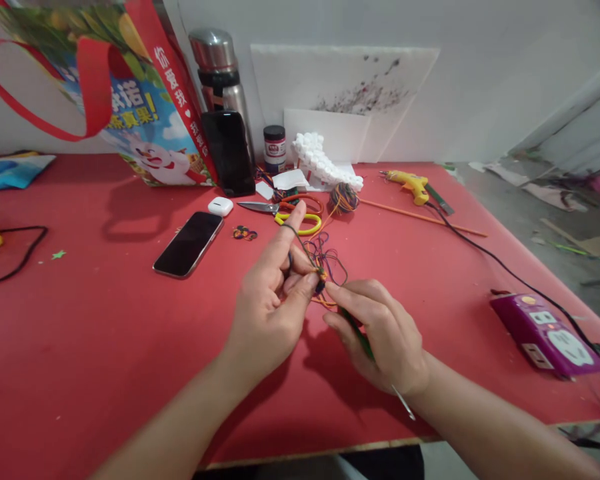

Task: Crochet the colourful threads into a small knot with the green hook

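Observation:
My left hand [270,293] pinches a small dark and orange crochet piece [322,277] between thumb and fingers. Its index finger points up, with a strand of yarn looped over it. My right hand [385,333] is closed around a green-handled crochet hook [357,333]; a metal end sticks out below the palm, while the other tip is hidden at the piece. Loose multicoloured yarn [325,252] lies behind the fingers and leads towards a yarn ball [343,198]. Scissors [300,215] with red and yellow handles lie just beyond my left fingertip.
On the red table [105,320] lie a phone [189,244], an earbud case [220,206] and a small crocheted piece [244,233]. A glue gun [407,185], an orange stick [425,217] and a purple box [547,337] are at right. A gift bag [155,143] and flask [235,93] stand behind.

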{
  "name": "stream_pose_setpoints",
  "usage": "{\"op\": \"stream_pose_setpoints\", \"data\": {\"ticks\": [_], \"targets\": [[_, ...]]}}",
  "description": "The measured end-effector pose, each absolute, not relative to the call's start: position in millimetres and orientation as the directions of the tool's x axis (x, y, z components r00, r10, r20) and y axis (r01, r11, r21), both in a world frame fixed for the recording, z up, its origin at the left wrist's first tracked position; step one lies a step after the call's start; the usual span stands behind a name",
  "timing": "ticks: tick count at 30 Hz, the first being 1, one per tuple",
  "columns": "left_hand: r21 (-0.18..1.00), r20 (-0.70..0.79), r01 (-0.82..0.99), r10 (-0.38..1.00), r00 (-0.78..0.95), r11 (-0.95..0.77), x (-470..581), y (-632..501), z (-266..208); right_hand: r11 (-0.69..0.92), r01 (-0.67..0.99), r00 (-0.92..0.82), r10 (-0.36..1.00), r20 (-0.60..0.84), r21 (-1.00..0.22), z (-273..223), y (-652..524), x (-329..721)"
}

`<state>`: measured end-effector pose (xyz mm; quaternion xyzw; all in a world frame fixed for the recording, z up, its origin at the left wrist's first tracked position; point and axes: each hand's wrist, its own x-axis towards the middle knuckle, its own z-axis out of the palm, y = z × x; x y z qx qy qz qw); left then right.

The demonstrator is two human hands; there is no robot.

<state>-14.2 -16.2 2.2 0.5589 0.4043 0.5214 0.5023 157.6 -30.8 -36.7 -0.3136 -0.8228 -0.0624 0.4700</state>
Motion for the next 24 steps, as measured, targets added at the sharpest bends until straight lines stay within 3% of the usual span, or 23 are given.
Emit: {"op": "stream_pose_setpoints", "data": {"ticks": [14,20,24], "targets": [[0.893,0.382,0.180,0.906,0.182,-0.413,-23,-11,-3,0.756,0.385,-0.344,0.649,0.678,-0.529,-11,-28,172],[0.724,0.501,0.333,0.793,0.347,-0.604,-31,-5,-5,0.578,0.329,-0.300,0.814,0.498,-0.746,3,-23,182],[0.695,0.496,0.320,0.751,0.435,-0.644,-32,-2,-5,0.393,0.243,-0.268,0.906,0.328,-0.887,6,-18,190]]}}
